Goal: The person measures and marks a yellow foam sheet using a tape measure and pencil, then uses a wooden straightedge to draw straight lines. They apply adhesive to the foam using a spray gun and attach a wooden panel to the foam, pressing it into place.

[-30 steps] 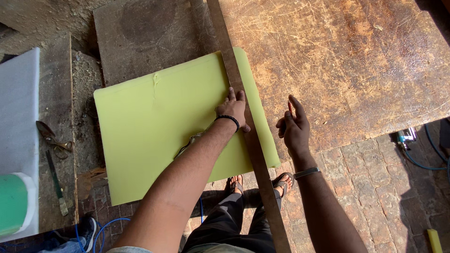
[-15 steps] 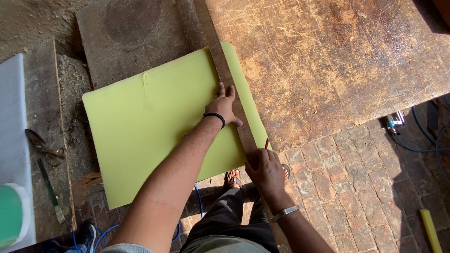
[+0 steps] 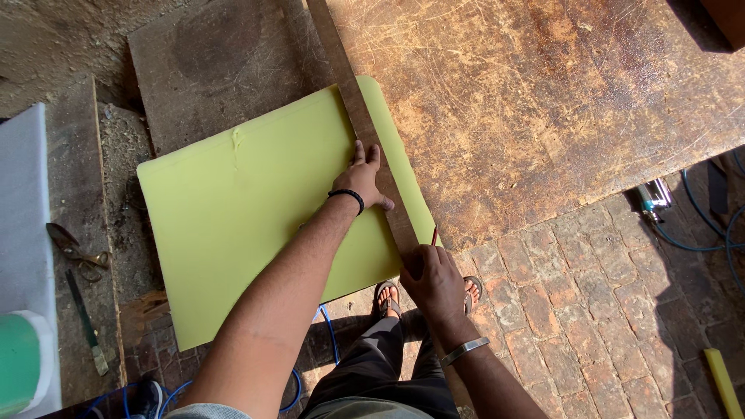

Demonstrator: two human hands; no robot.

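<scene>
A big yellow-green foam sheet (image 3: 256, 209) lies flat on a worn wooden table (image 3: 559, 109). Its near end hangs out past the table edge. A long wooden strip (image 3: 351, 101) lies across the sheet, close to its right side. A thin band of the foam shows on the far side of the strip.

The left hand (image 3: 362, 180) is spread open and flat. It presses down on the strip and the foam and grips nothing. A black band is around that wrist.

The right hand (image 3: 432, 278) is curled shut around a thin reddish tool (image 3: 434, 236), a pen or a small knife; I cannot tell which. The tip sits at the near end of the strip, right by the foam's edge. A metal bangle is on that wrist.

Scissors (image 3: 77, 250) lie on a board well off to the left. A blue hose (image 3: 698, 233) lies on the brick floor (image 3: 590, 310) to the right.
</scene>
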